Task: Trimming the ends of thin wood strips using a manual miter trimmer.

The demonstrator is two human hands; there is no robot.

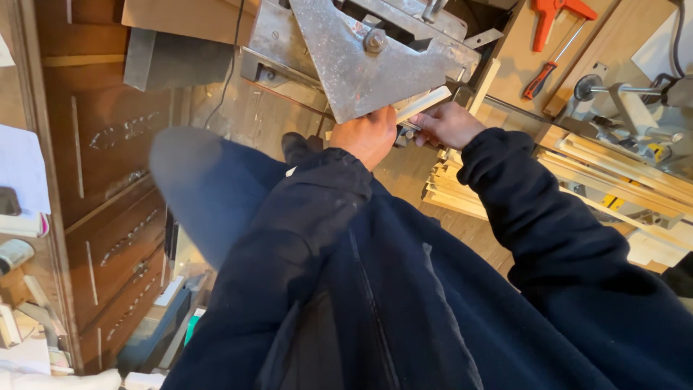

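Wood strip, pale and narrow, lies slanted under the grey metal plate of a machine at the far middle of the head view. It is already seated there, held at both sides; whether any cut is made cannot be told. The left hand is curled shut against the plate's near edge, apparently over the strip's lower end. The right hand is closed, pinching the strip just right of it. Both dark sleeves reach forward, elbows bent. More strips are stacked below on the right; a red clamp lies far right on the bench.
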